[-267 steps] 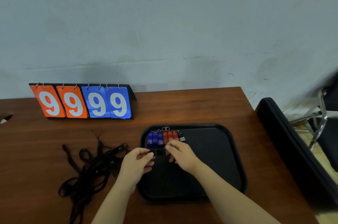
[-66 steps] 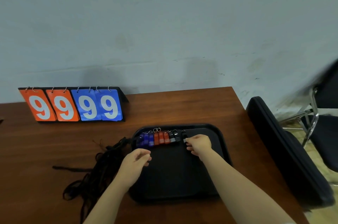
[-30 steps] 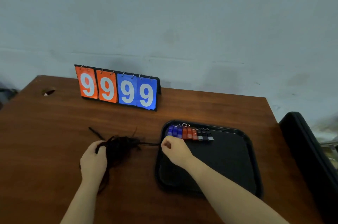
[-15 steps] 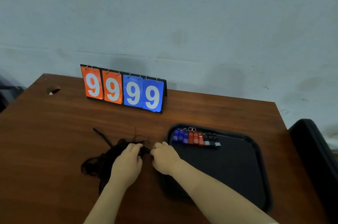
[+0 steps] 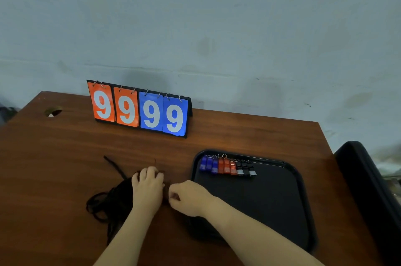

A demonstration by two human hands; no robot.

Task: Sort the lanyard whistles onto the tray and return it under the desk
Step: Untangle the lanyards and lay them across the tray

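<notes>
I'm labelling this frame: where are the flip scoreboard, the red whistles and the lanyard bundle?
flip scoreboard (image 5: 127, 109), head view, second orange card.
red whistles (image 5: 226, 166), head view, middle whistle's body.
lanyard bundle (image 5: 118, 200), head view, its tangled mass.

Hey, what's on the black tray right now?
A row of nine whistles along its far left edge: three blue, three red, three black. The rest of the tray looks bare, but the right hand and forearm cover its near left corner.

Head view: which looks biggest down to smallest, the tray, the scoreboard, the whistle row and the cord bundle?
1. tray
2. scoreboard
3. cord bundle and whistle row: unsure, the left hand hides part of it
</notes>
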